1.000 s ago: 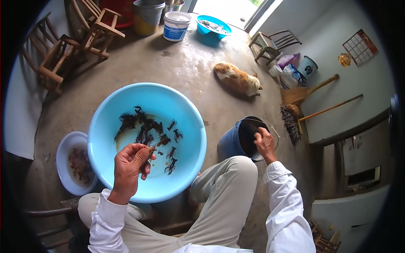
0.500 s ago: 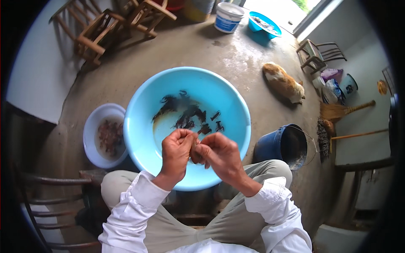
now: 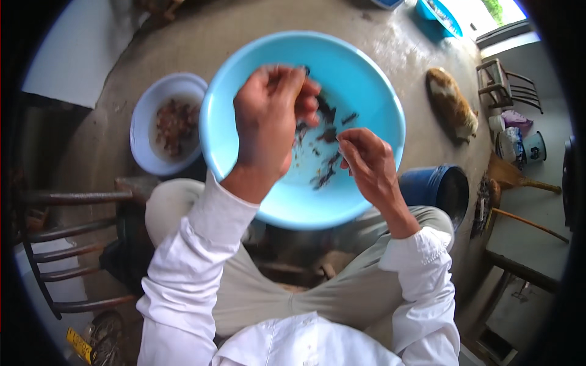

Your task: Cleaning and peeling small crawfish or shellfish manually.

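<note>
My left hand (image 3: 268, 119) is raised over the far left part of a large light-blue basin (image 3: 235, 201), its fingers curled in and smeared by motion. A small dark bit shows at its fingertips; what it is I cannot make out. Lower and to the right, my right hand (image 3: 371, 166) hangs over the basin's right side, thumb and fingers pinched together with a tiny pale speck at the tips. Between the hands, dark crayfish-like pieces (image 3: 326, 174) are scattered over the basin's bottom, some long and clawed. My left hand partly hides them.
Left of the basin stands a smaller whitish tub (image 3: 140, 131) with reddish-brown chunks in water. A dark blue bucket (image 3: 421, 186) tilts beside my right knee. An orange-and-white animal (image 3: 452, 104) lies on the floor at right. A slatted chair (image 3: 76, 250) is near my left side.
My hands, together on a brownish piece before, have come apart: the left moved up and away, the right shifted right. The view has shifted, so the basin sits higher in the picture.
</note>
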Motion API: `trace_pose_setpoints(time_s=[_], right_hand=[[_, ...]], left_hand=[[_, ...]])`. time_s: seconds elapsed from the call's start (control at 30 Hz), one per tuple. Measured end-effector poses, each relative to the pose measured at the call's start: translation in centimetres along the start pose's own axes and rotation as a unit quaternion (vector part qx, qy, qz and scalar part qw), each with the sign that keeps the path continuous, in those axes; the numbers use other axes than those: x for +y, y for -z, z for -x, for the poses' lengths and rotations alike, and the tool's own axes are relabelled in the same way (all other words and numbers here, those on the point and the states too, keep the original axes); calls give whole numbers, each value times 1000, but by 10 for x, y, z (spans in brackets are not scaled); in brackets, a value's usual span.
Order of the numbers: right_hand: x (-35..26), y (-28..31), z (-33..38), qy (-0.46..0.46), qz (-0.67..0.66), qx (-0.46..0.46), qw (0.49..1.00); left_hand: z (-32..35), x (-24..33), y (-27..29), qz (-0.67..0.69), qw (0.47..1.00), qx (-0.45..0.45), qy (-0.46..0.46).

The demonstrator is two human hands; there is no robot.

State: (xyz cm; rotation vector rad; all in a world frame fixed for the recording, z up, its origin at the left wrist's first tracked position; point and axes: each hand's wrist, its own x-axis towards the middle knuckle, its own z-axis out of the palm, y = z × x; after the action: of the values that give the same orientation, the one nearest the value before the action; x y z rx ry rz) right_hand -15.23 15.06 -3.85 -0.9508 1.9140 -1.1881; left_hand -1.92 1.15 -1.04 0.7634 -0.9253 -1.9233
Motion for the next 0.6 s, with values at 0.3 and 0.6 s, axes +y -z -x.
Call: trace_pose_setpoints(time_s=[0.3, 0.6], right_hand=[[46, -11, 73, -60, 163, -373, 911], [138, -80, 114, -38, 282, -569, 771]], left_hand=[[25, 33, 10, -92, 991, -97, 18], [33, 76, 57, -22, 998, -60, 6]])
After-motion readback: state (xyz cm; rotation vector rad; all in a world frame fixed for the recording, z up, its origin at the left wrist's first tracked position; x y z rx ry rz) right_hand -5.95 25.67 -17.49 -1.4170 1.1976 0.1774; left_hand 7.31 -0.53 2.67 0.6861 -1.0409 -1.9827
